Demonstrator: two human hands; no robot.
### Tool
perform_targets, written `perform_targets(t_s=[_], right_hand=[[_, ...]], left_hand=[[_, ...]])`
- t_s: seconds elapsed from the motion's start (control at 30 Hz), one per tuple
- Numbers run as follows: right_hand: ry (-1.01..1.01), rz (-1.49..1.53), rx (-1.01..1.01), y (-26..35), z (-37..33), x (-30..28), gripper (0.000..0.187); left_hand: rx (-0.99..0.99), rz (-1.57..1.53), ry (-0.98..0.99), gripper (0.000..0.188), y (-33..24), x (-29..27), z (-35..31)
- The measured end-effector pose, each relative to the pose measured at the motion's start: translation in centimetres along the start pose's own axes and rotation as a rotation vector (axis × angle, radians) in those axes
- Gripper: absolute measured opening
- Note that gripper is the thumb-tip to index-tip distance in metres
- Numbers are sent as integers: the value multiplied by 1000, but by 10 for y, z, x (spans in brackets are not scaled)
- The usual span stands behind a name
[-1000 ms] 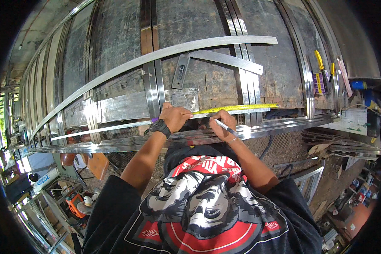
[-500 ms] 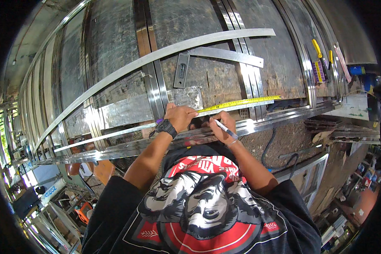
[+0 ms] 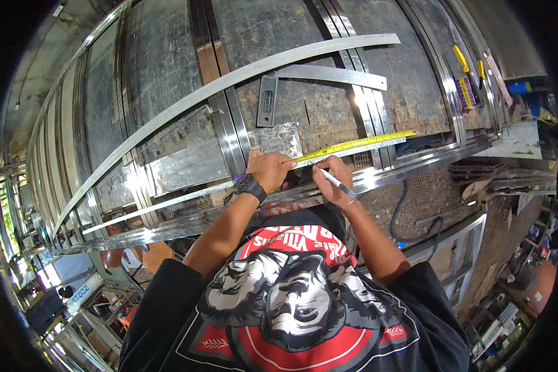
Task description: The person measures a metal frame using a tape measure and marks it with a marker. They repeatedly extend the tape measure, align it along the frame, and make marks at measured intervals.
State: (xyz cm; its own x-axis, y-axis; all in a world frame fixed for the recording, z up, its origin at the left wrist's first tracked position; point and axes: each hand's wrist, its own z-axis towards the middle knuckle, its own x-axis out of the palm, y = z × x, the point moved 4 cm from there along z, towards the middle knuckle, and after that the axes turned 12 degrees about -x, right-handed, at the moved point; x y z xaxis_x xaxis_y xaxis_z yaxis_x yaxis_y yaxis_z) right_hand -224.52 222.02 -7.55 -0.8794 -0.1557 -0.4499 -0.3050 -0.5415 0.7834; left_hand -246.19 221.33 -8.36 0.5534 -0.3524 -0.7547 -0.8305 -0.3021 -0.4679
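A yellow measuring tape blade (image 3: 356, 144) lies along a narrow silver metal strip (image 3: 161, 206) at the near side of the bench. My left hand (image 3: 269, 171) is closed over the strip, gripping the tape at its left part; the tape's case does not show. Just right of it, my right hand (image 3: 336, 178) is closed around a white marker pen (image 3: 337, 182). The pen's tip end is close to the strip's near edge, partly hidden by my fingers. Beyond my hands lies a square with a dark handle (image 3: 266, 102) and a silver blade (image 3: 335, 75).
A longer flat metal bar (image 3: 229, 79) crosses the bench behind the square. Shiny metal tubes (image 3: 220, 80) run across the worn bench top. Yellow-handled cutters (image 3: 460, 59) lie at the far right. A tube rail (image 3: 409, 162) borders the near side; a dark cable (image 3: 395, 214) hangs beyond it.
My right hand has shifted slightly up and to the right, bringing the pen's tip end nearer the strip. My left hand keeps its grip on the tape. The whole view has turned a little.
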Motion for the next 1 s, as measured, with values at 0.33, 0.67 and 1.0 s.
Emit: perform_targets(t_s=[0.33,0.67,1.0], right_hand=[[-57,53,87,-3,1,9,17],[-50,51,57,0,4,9,18],[-35,49,45,-1,5,9,19]], left_hand=[[-34,10,40,28,2,4,4],[27,-16,-2,28,1,2,2],[-8,-15,40,28,1,0,2]])
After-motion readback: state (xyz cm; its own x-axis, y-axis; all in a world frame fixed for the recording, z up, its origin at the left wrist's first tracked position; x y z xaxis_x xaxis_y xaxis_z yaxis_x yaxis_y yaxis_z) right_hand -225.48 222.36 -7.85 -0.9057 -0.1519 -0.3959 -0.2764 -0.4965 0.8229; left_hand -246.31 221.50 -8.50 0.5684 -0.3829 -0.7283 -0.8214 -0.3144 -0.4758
